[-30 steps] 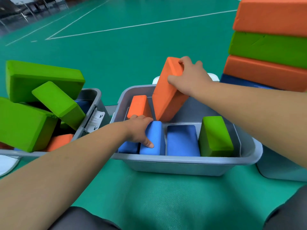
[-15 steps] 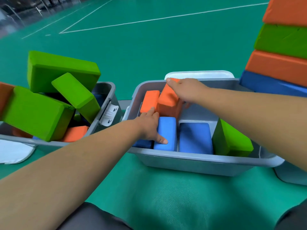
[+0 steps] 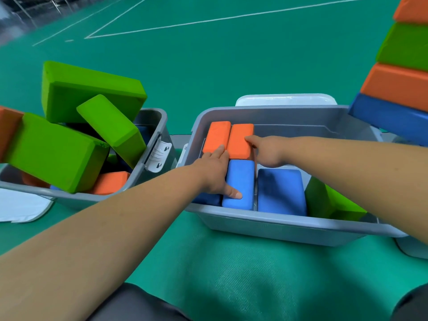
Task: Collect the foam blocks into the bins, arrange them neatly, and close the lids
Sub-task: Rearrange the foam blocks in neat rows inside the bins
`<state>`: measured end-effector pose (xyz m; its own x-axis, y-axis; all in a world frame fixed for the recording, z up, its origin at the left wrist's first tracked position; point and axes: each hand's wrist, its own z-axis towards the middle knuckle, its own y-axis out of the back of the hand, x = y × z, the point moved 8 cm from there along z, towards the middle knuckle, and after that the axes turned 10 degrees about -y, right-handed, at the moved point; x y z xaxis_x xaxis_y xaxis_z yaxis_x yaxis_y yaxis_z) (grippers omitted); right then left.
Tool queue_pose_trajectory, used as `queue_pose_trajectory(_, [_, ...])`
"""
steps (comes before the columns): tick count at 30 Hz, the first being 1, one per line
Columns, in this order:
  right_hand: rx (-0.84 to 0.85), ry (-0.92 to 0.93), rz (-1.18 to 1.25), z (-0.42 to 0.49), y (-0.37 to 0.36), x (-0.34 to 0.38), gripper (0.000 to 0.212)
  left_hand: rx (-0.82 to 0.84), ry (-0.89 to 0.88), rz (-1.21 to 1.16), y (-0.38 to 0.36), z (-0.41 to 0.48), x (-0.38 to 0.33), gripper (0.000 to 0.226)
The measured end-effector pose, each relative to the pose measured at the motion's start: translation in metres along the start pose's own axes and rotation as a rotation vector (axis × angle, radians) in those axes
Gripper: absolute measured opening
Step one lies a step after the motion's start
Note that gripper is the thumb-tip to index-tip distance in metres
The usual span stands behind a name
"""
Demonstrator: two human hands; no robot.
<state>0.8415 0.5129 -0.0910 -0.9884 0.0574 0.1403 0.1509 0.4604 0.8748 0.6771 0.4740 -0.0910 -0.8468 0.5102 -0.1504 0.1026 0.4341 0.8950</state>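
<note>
- two orange blocks (image 3: 229,140) flat in grey bin (image 3: 278,225), one under right hand (image 3: 268,150) forefinger, straight, pressing.
- left hand (image 3: 215,172) fingers spread on blue block (image 3: 240,181).
- foam likely light, squashy; grip long sides.

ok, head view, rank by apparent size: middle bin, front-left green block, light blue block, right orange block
1. middle bin
2. front-left green block
3. light blue block, right orange block: alike, blue nearer; unranked

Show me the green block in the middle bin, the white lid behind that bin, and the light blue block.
green block (image 3: 316,198): head view, shaded left face.
white lid (image 3: 286,100): head view, top surface.
light blue block (image 3: 243,177): head view, top face.
</note>
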Motion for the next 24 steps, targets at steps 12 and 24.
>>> queue_pose_trajectory(12, [0.002,0.053,0.143,0.005,0.003,-0.015,0.081,0.156,0.004,0.033,0.005,0.006,-0.005,0.139])
queue_pose_trajectory(24, [-0.015,0.027,0.183,0.012,0.004,-0.057,0.069,0.025,0.082,-0.039,0.02,0.031,0.005,0.146])
